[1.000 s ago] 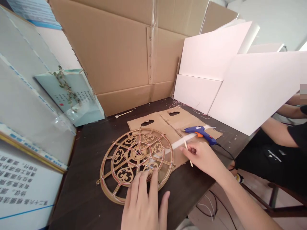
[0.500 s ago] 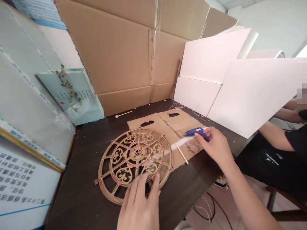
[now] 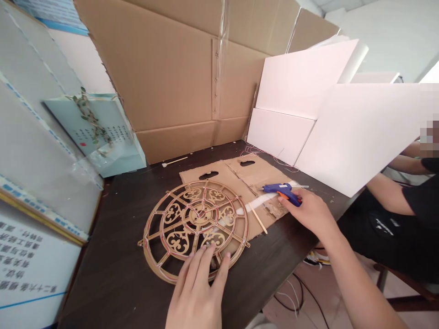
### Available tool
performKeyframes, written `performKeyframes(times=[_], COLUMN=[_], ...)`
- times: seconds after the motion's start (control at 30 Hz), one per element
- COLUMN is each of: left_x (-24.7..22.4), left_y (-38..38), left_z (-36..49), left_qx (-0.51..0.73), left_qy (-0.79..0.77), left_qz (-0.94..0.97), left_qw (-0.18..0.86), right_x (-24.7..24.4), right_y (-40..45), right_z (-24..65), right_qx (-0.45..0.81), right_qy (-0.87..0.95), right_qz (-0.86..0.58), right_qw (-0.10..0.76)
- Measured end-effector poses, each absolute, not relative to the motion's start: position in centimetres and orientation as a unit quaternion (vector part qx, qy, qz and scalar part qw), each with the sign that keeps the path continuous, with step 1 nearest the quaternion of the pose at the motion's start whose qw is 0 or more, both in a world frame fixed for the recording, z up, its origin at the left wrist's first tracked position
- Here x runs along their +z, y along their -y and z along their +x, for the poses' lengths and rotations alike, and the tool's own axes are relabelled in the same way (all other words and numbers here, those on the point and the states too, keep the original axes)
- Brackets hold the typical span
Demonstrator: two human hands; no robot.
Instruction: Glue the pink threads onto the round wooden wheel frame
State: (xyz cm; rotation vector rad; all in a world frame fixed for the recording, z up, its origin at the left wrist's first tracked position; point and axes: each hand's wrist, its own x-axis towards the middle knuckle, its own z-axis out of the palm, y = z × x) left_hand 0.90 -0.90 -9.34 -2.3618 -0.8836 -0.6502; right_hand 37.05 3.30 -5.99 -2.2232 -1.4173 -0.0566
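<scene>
In my right hand is a blue hot glue gun, held by its handle with the orange trigger by my fingers. Its nozzle points left over the cardboard, and a clear glue stick sticks out of its back. My left hand lies over the near edge of a round openwork wooden frame, its fingers stretched out and apart. Spokes, rings and scroll ornaments make up the frame, with red and whitish lines along them. The rim under my palm is hidden.
Under the glue gun lies flat cardboard bearing a white strip and a wooden stick. White boards lean at the right, and a cardboard wall stands behind. A light-blue bag is at left. Another person's arm shows at right.
The round frame has turned slightly clockwise under my left hand. My right hand has shifted a little, and more of the glue gun's handle, trigger and glue stick shows.
</scene>
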Motion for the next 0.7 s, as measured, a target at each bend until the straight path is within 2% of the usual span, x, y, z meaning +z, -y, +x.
performKeyframes(times=[0.37,0.57,0.7], left_x=[-8.7,-8.1,-7.8], left_y=[1.1,1.2,1.3], left_z=[1.3,2.1,2.4], left_qx=[-0.24,-0.289,-0.297], left_qy=[0.337,0.339,0.344], left_qz=[-0.875,-0.861,-0.86], left_qw=[0.254,0.245,0.232], right_x=[-7.1,-6.6,-6.3], right_y=[-3.8,-2.9,-1.2], right_z=[36.3,35.0,32.7], right_qx=[-0.101,-0.067,-0.111], right_qy=[0.512,0.546,0.586], right_qz=[-0.815,-0.754,-0.677], right_qw=[0.251,0.36,0.431])
